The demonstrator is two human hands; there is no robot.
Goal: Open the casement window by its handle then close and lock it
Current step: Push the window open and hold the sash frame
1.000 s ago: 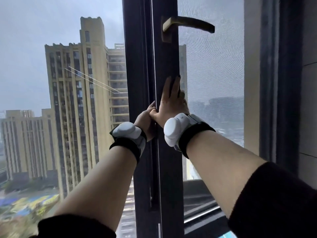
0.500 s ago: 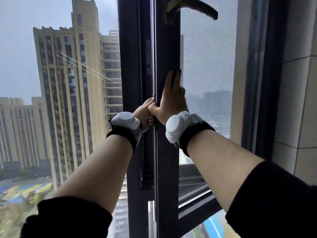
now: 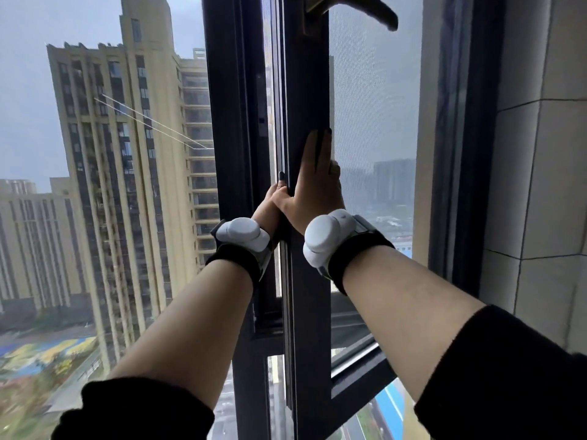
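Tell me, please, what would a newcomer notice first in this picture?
In the middle, the right hand lies flat on the dark window sash, with the left hand at its edge. To their left rises a tall beige tower; the bronze handle juts out at the top.

Window frame (image 3: 235, 122), dark metal, upright. Carries casement sash (image 3: 305, 90), standing slightly ajar; handle (image 3: 365, 7) mounted on sash stile, lever pointing right.
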